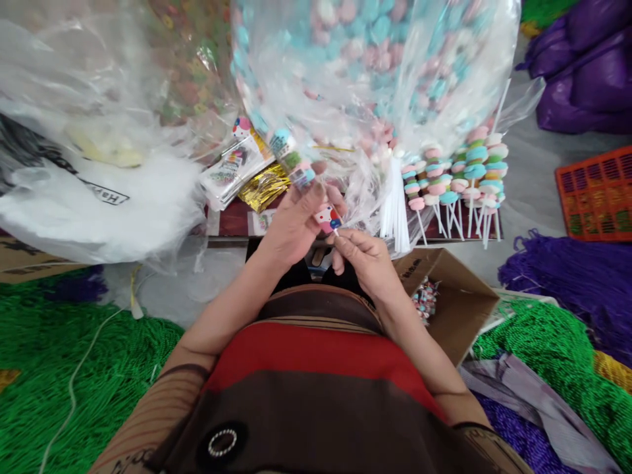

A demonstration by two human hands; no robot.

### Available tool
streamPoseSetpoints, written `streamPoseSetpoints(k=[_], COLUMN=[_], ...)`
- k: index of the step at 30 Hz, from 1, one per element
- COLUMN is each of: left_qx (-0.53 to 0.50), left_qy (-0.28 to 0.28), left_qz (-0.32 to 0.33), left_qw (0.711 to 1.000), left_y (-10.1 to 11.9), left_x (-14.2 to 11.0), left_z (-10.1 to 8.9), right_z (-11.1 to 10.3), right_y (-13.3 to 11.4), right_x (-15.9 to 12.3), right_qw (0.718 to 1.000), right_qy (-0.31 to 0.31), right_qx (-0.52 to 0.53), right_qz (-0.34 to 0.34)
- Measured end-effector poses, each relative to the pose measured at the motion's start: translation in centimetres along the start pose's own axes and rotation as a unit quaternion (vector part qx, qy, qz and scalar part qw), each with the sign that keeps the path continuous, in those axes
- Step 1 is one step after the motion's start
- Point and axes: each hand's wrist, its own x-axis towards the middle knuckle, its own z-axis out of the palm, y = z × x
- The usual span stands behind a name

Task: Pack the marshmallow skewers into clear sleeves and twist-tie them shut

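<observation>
My left hand is wrapped around a marshmallow skewer in a clear wrapper. The skewer's coloured pieces stick out past the fingers toward the far side. The wrapper's dotted lower end shows below that palm. My right hand pinches the skewer's white stick just under the dotted end. On the table to the right lie several unwrapped marshmallow skewers, beside a bundle of white sticks. Left of my hands are a stack of clear printed wrappers and gold twist ties.
A large clear bag of pastel marshmallows fills the back of the table. White plastic bags cover the left side. Below the right edge, a cardboard box holds wrapped pieces. Orange crate and green cords are on the floor.
</observation>
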Motion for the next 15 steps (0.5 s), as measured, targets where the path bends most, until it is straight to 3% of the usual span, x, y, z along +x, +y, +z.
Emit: streamPoseSetpoints(k=[4, 7, 9, 12, 15], left_qx=[0.075, 0.231, 0.365, 0.51, 0.567], left_qy=[-0.073, -0.062, -0.044, -0.039, -0.055], left_qz=[-0.039, 0.023, 0.111, 0.227, 0.253], left_qw=[0.994, 0.971, 0.923, 0.829, 0.782], left_y=[-2.1, -2.8, -2.7, -2.4, -2.1], left_x=[-1.0, -1.2, -1.0, -0.6, -0.6], left_z=[-0.5, -1.6, -2.3, -2.8, -2.6], right_z=[0.5, 0.7, 0.8, 0.8, 0.6], right_y=[0.5, 0.7, 0.7, 0.6, 0.5], right_x=[0.2, 0.0, -0.2, -0.4, -0.4], right_qw=[0.998, 0.997, 0.996, 0.993, 0.98], right_qy=[0.044, 0.068, 0.078, 0.09, 0.118], right_qx=[0.028, 0.027, 0.012, -0.033, -0.109], right_qz=[-0.027, -0.038, -0.048, -0.074, -0.12])
